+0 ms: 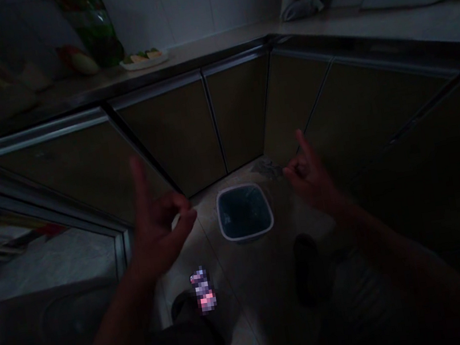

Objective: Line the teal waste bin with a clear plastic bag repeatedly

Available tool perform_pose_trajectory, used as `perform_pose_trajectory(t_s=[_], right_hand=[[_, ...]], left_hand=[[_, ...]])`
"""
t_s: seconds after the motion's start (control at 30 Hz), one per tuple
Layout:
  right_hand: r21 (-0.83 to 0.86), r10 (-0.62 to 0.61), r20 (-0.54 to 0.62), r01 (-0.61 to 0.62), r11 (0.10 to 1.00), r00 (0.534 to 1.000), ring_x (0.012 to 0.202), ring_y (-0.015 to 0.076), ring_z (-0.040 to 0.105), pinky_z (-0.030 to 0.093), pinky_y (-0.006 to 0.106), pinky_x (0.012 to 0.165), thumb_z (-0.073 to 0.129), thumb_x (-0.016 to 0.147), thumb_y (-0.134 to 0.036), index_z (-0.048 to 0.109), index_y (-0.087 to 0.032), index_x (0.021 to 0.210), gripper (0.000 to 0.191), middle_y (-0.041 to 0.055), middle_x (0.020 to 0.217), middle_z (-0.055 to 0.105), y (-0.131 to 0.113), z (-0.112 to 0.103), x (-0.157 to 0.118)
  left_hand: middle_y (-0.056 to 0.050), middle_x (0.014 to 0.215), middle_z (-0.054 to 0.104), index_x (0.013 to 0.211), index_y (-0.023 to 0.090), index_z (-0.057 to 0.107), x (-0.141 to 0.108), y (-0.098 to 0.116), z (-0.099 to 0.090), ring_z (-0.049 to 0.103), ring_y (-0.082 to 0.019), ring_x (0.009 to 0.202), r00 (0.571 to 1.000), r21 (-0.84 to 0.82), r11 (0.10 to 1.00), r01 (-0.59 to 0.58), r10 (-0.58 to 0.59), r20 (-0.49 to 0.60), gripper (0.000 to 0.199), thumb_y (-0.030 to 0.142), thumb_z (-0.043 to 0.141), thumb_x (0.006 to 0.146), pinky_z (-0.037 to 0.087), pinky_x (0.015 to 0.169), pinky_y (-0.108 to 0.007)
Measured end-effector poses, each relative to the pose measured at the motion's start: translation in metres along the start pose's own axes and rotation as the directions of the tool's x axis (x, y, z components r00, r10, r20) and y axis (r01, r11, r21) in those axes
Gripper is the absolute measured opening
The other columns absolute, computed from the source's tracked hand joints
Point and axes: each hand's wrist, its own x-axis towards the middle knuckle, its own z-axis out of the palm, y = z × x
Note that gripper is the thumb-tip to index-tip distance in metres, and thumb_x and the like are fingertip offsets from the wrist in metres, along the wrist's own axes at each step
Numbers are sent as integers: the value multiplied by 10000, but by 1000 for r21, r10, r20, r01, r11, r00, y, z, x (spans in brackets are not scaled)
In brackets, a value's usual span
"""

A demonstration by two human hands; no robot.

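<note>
My left hand (160,223) is raised in the dim light with its index finger up and its other fingers loosely curled, holding nothing. My right hand (310,175) is raised on the other side, also empty, with one finger pointing up. Between and below them, a square plastic waste bin (225,219) with a pale rim stands on the tiled floor, touched by neither hand. A small pixelated patch (203,290) on the floor near my left foot is too blurred to identify.
Dark cabinet doors with metal trim (177,140) line both walls, meeting in a corner behind the bin. Above them, a countertop (407,25) holds a plate of food (144,61), a green bottle (97,34) and a grey bag (301,7). My dark shoes (307,267) are below.
</note>
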Motion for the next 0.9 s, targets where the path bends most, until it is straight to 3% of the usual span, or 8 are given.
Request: perform_pose_trajectory(t_s=[0.13, 0.23, 0.47, 0.53, 0.6, 0.7, 0.8, 0.9], right_hand=[[-94, 141, 163, -127, 987, 977, 742, 199, 610, 574, 342, 761, 561, 997, -311, -38, -210, 1795, 1003, 15, 854, 641, 57, 16, 26], [-87, 136, 209, -120, 989, 968, 764, 204, 620, 579, 350, 797, 534, 998, -292, -72, -167, 1787, 1002, 14, 854, 629, 76, 23, 31], [-141, 127, 234, -95, 985, 964, 782, 195, 630, 578, 344, 805, 522, 1014, -282, -40, -197, 1793, 965, 44, 942, 694, 67, 30, 27], [-154, 132, 231, -98, 983, 964, 788, 186, 633, 569, 336, 817, 550, 1011, -294, 124, -212, 1792, 893, 54, 980, 711, 64, 31, 26], [-195, 159, 234, -114, 974, 959, 787, 179, 642, 558, 329, 805, 575, 1015, -323, 384, -212, 1711, 730, 75, 1039, 729, 61, 34, 24], [-303, 159, 317, -59, 951, 935, 887, 196, 692, 547, 324, 840, 585, 1032, -327, 681, -186, 1419, 423, 108, 1127, 754, 55, 43, 13], [-410, 148, 504, 85, 908, 851, 1054, 222, 720, 536, 329, 940, 592, 1037, -274, 741, -206, 1280, 293, 103, 1211, 768, 50, 62, -8], [-471, 215, 686, 199, 860, 695, 1147, 239, 722, 544, 342, 982, 598, 1043, -264, 728, -220, 1328, 316, 106, 1349, 735, 52, 88, -36]], left_hand=[[96, 701, 611, 1776, 220, 74, 29, -92, -17, 522, -96, 582, 964, 93, 959, 267, -264, -42, 1223, 223, 817, 804, 445, 564, -204], [98, 735, 627, 1772, 203, -26, 34, -125, -30, 543, -93, 622, 955, 69, 953, 296, -294, -41, 1246, 204, 788, 829, 448, 606, -203], [89, 757, 634, 1773, 241, 36, 31, -114, -30, 578, -115, 666, 952, 73, 950, 303, -297, -74, 1236, 231, 807, 808, 479, 646, -231], [73, 802, 656, 1764, 246, 128, 28, -112, -27, 607, -125, 711, 949, 88, 947, 310, -301, -97, 1176, 290, 809, 807, 499, 678, -240], [48, 831, 666, 1693, 220, 356, 22, -111, -23, 618, -130, 736, 948, 117, 943, 311, -298, -115, 1004, 358, 806, 807, 505, 696, -245], [16, 814, 664, 1340, 174, 699, 8, -112, -15, 608, -135, 725, 947, 213, 923, 320, -312, -69, 578, 442, 767, 833, 489, 681, -251], [-12, 819, 702, 1053, 180, 750, -8, -114, -7, 629, -155, 737, 937, 327, 893, 309, -346, 58, 336, 471, 703, 890, 490, 694, -272], [-21, 840, 735, 952, 199, 723, -20, -118, 1, 658, -170, 767, 905, 420, 878, 229, -351, 241, 266, 448, 628, 953, 499, 743, -293]])
